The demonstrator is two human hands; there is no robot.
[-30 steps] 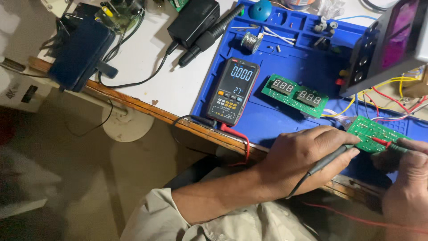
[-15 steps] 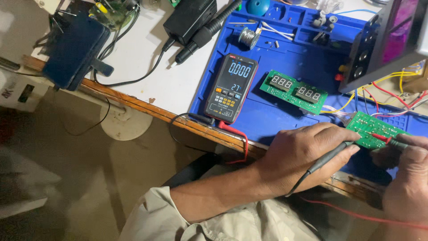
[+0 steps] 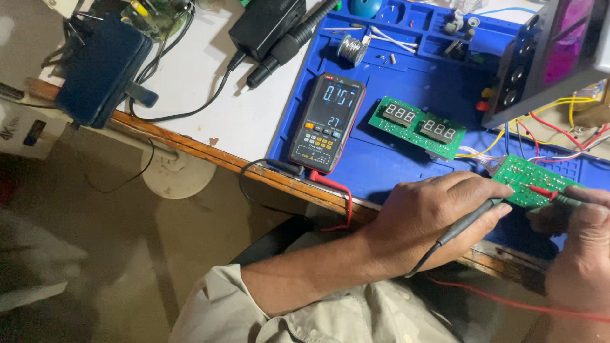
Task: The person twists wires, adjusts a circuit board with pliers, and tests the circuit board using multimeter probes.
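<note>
Two probes meet the green circuit board (image 3: 530, 182): left hand (image 3: 432, 222) pinches the black probe (image 3: 467, 219), right hand (image 3: 581, 244) pinches the red probe (image 3: 553, 194).

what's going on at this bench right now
A person seated at a workbench is probing a small green circuit board on a blue work mat. The left hand holds a black probe and the right hand a red probe, both tips on the board. A multimeter lies on the mat with its screen lit, next to a second green board with digit displays.
</note>
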